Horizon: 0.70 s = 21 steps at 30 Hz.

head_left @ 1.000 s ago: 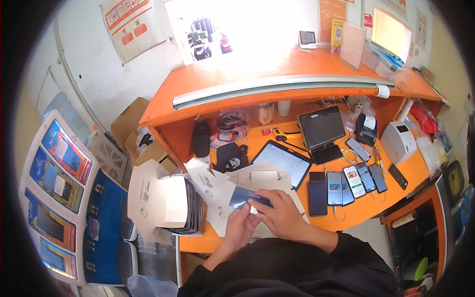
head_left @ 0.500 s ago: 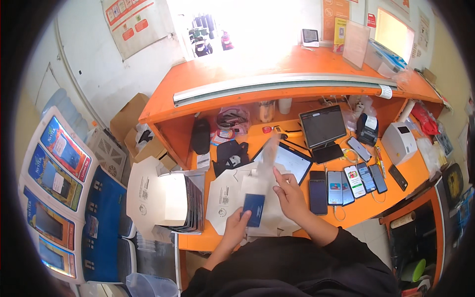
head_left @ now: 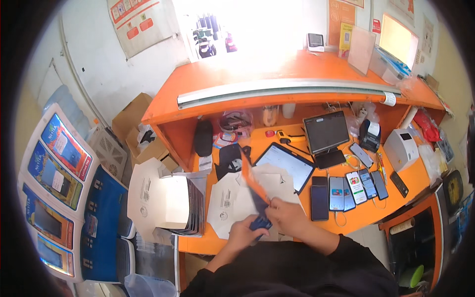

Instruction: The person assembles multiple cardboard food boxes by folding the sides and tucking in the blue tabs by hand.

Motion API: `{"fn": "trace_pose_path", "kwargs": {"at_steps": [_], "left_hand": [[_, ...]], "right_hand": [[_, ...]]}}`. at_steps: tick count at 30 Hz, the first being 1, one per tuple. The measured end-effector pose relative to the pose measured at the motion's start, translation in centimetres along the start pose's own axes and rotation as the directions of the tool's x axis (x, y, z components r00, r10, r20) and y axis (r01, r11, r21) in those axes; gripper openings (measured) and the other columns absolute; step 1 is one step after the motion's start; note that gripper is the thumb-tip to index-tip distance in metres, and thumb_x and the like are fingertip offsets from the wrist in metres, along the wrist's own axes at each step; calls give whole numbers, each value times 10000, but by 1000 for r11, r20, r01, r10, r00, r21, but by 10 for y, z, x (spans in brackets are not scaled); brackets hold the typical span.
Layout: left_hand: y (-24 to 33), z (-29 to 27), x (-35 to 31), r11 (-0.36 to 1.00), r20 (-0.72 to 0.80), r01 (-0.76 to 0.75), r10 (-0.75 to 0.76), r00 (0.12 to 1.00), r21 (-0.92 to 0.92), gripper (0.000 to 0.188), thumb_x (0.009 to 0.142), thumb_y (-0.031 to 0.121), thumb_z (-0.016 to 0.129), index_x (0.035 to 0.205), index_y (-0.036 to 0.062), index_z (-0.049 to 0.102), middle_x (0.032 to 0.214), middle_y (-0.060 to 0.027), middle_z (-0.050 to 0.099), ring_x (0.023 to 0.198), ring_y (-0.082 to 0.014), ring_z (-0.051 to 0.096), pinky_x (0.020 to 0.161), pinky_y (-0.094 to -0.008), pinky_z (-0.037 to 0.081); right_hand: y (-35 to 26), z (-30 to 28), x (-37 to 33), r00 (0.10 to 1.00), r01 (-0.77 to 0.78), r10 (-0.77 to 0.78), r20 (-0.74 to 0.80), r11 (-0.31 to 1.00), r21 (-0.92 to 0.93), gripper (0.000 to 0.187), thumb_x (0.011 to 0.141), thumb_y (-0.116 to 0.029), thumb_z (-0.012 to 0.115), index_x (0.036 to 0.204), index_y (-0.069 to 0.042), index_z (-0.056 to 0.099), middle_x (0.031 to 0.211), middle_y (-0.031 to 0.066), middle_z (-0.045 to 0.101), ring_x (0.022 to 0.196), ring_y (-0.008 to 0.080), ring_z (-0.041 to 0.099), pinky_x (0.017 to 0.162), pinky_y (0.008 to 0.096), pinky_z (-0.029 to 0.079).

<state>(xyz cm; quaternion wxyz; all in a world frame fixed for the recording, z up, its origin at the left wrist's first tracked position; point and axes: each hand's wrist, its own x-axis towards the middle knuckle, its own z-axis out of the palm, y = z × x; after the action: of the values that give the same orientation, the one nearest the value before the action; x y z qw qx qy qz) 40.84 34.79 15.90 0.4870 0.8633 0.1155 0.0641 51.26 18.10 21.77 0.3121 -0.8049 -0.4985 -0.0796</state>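
In front of my body, my left hand (head_left: 241, 234) is closed round a small dark blue booklet (head_left: 261, 223), which is tilted and partly covered by the fingers. Close beside it, my right hand (head_left: 288, 216) pinches the lower end of a thin, shiny strip (head_left: 253, 182). The strip looks orange and dark, is smeared by motion and slants up to the left; its kind is unclear. Both hands are over flat white die-cut card sheets (head_left: 221, 195) on the orange desk. Left of them stands a thick stack of similar white card sheets (head_left: 193, 203) with dark edges.
Right of my hands lie several phones (head_left: 337, 194) with cables. Behind are a tablet (head_left: 287, 163), a dark monitor (head_left: 326, 132), a yellow tool (head_left: 289, 136) and a black pouch (head_left: 230, 158). A white label printer (head_left: 402, 150) is at right. The raised orange counter (head_left: 277, 67) crosses the back.
The blue booklet has turned from flat-facing to tilted. My right hand has come down and left, closer to the left hand, and the pale see-through strip now looks orange and dark.
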Motion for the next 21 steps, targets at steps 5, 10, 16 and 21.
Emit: {"fn": "trace_pose_path", "kwargs": {"at_steps": [5,10,16,21], "left_hand": [[-7,4,-2,997,-13,-45,46,999,65,437,699,381,829,999,96,689,770,-99,712,698,-247,697,656,-340,534],[14,1,1,975,-244,7,-62,968,-222,375,756,347,787,989,76,676,794,-102,707,704,-292,677,678,-377,531],[14,-3,0,840,-36,-509,524,851,188,391,804,273,728,1106,47,628,1158,-167,601,1057,-383,549,896,-468,425],[1,-61,4,756,-477,-202,571,667,623,404,783,219,726,1129,47,608,1211,-155,545,1123,-359,496,951,-490,351]], "right_hand": [[2,4,-1,992,58,-64,112,996,61,146,793,-165,700,923,-116,653,994,86,598,848,264,645,683,333,531],[-16,17,-3,944,-230,290,-156,919,321,543,854,-198,686,1303,-41,425,1160,192,559,1090,322,588,867,347,490],[10,44,-15,810,-577,482,334,555,599,787,840,-170,722,1411,-19,203,1213,187,539,1099,220,583,849,312,492],[25,7,-15,857,-503,402,323,518,692,740,812,-116,722,1388,-65,260,1057,126,614,978,176,610,826,300,496]]}}
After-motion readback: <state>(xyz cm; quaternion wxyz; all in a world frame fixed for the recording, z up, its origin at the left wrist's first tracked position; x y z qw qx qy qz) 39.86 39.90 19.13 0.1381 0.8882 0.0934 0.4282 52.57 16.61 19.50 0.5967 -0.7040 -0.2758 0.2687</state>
